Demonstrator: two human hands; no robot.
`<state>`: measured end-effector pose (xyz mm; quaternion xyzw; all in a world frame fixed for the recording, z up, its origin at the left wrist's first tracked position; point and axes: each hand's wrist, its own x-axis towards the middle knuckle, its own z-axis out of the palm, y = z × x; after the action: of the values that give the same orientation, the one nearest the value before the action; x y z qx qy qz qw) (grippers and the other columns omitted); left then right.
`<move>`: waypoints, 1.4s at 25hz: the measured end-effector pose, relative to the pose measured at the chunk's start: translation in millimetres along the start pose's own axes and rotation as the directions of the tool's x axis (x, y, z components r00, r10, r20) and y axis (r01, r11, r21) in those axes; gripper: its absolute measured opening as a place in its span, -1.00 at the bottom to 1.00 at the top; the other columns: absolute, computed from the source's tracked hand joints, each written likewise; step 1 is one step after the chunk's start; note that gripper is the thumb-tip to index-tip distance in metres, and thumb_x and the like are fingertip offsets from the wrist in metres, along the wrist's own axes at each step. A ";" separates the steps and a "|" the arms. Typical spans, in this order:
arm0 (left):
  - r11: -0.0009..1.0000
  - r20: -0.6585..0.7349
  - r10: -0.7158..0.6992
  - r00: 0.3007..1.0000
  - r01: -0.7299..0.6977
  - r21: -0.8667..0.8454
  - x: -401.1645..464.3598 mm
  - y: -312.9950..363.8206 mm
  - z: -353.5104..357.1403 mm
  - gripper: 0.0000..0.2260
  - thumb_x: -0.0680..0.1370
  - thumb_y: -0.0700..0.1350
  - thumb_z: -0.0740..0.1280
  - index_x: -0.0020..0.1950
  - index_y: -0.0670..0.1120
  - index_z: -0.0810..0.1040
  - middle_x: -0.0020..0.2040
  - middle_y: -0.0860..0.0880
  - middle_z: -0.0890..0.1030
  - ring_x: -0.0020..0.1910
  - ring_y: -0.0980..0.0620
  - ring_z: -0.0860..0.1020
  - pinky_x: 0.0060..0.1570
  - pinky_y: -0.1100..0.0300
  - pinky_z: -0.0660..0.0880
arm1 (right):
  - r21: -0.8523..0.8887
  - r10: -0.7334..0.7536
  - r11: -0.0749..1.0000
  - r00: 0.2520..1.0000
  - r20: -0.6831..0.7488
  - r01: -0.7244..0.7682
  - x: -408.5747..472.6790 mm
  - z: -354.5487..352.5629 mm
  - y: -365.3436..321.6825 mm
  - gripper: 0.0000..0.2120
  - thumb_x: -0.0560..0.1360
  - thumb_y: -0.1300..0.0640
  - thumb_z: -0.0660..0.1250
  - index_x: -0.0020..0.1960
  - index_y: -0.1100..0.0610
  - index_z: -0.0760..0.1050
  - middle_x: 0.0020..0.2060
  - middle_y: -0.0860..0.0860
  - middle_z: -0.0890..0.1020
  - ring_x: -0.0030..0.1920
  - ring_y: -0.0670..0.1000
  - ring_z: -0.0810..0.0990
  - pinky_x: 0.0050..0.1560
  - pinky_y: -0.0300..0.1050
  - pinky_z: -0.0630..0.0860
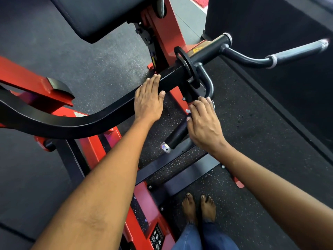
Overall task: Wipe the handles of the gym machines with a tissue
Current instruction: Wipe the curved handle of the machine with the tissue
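A black lever arm (72, 121) of a red-framed gym machine (167, 29) crosses the view. My left hand (148, 101) rests flat on this arm, fingers straight. The near handle (177, 134), a black grip with a silver end cap, points down toward me. My right hand (203, 123) curls over the upper part of this grip. A small white bit of tissue (188, 111) shows under its fingers; the rest is hidden by the hand. The far handle (297, 51), with a grey grip, sticks out to the upper right, untouched.
A black padded seat (100, 15) hangs at the top left. A dark panel (270, 24) stands at the upper right. My bare feet (198, 208) stand on speckled rubber flooring beside the machine's red and black base rails (144, 201).
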<state>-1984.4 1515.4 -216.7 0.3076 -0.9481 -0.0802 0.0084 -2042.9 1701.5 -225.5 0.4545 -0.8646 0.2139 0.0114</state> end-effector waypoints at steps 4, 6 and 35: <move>1.000 0.014 0.004 1.000 -0.004 0.002 -0.6 0.8 -1.4 -0.53 0.69 0.02 0.00 0.59 -0.06 0.03 0.58 -0.01 0.11 0.55 -0.02 0.07 0.46 0.08 -0.01 | 0.109 -0.260 0.962 0.963 0.076 0.252 -24.0 18.2 -38.0 -0.72 0.52 0.16 0.12 -0.03 0.32 0.54 -0.11 0.17 0.55 0.07 0.20 0.52 0.46 0.05 0.10; 1.000 0.018 0.008 1.000 -0.008 0.002 -0.6 0.0 -1.7 -0.53 0.69 0.02 0.00 0.59 -0.06 0.02 0.58 -0.01 0.11 0.55 -0.02 0.07 0.47 0.07 -0.01 | 0.136 -0.347 0.936 0.918 0.190 0.326 -38.6 29.0 -51.9 -0.66 0.48 0.16 0.08 0.03 0.31 0.55 -0.04 0.15 0.58 0.10 0.18 0.52 0.47 0.02 0.07; 1.000 -0.014 -0.008 1.000 0.009 0.014 -1.3 1.7 3.2 -0.51 0.68 0.02 0.04 0.59 -0.05 0.03 0.58 -0.01 0.12 0.54 -0.03 0.10 0.47 0.06 0.00 | 0.210 -0.351 0.923 0.930 0.113 0.323 -25.1 -9.0 -16.1 -0.79 0.48 0.28 0.14 -0.08 0.22 0.57 -0.16 0.09 0.50 -0.05 0.04 0.36 -0.27 -0.04 0.54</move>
<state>-1984.5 1518.0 -219.6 0.3123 -0.9472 -0.0714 0.0126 -2017.0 1716.6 -217.0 0.6104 -0.7477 0.2549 -0.0592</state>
